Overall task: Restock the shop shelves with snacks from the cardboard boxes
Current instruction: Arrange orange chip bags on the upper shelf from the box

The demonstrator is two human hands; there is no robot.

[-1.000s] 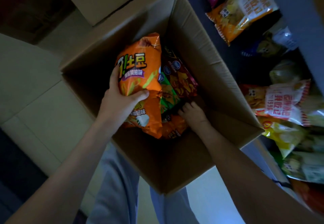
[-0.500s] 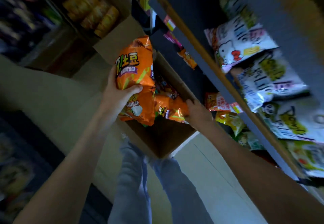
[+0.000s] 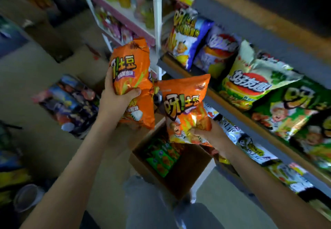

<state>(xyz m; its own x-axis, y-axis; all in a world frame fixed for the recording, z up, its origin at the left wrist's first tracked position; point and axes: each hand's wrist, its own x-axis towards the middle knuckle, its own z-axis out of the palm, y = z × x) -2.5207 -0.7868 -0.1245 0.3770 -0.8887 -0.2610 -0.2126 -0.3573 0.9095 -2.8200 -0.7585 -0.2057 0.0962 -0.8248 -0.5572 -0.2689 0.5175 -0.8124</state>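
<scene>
My left hand [image 3: 116, 101] grips an upright orange snack bag [image 3: 132, 74] around its middle, thumb across the front. My right hand [image 3: 211, 135] pinches the lower edge of a second orange snack bag [image 3: 184, 101], held tilted just right of the first. Both bags hang above the open cardboard box [image 3: 188, 178] on the floor, in which green and orange packets [image 3: 161, 157] still lie. The shop shelf [image 3: 250, 117] on the right carries rows of snack bags.
A pink-edged shelf unit [image 3: 125, 19] with bottles stands at the back. A display of dark packets [image 3: 71, 101] sits on the floor at left, and a closed carton [image 3: 86, 58] lies behind. My grey-trousered legs [image 3: 152, 207] stand beside the box.
Both hands rose out of the box. The right hand, which was reaching among packets, now holds a second orange bag lifted to shelf height. The view swung up toward the shelves.
</scene>
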